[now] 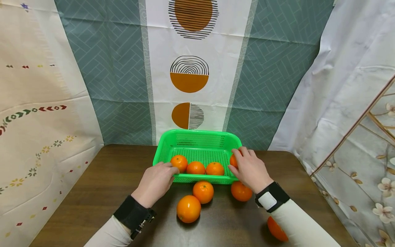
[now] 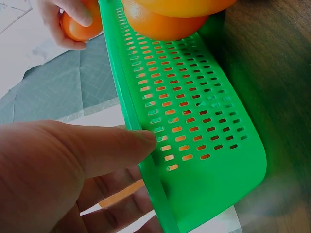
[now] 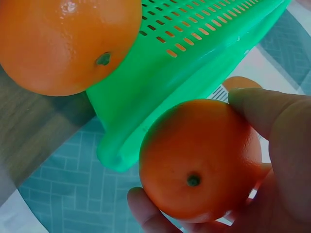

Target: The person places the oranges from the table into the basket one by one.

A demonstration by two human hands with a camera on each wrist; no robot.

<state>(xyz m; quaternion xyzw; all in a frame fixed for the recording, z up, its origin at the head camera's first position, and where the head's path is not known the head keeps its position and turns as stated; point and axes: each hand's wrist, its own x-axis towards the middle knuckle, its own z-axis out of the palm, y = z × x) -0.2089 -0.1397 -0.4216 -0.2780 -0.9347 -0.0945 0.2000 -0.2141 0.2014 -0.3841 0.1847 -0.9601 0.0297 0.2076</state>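
Note:
A green plastic basket [image 1: 197, 177] with slotted walls stands on the table, three oranges in a row along its near side. At its near left corner my left hand [image 1: 156, 181] pinches the rim, thumb [image 2: 121, 148] on the outer wall and fingers on the inner side. My right hand [image 1: 251, 168] holds an orange [image 3: 199, 160] between thumb and fingers over the basket's right end. That held fruit is partly hidden by the hand in the head view. Just outside the near right corner, below the right hand, lies another orange [image 1: 241, 191].
In front of the basket, two oranges lie close together, one [image 1: 203, 192] near its wall and one [image 1: 189, 209] nearer me. An orange [image 1: 276, 229] at lower right is partly covered by my right sleeve. A patterned cloth [image 1: 123, 85] hangs behind the wooden table [image 1: 123, 161].

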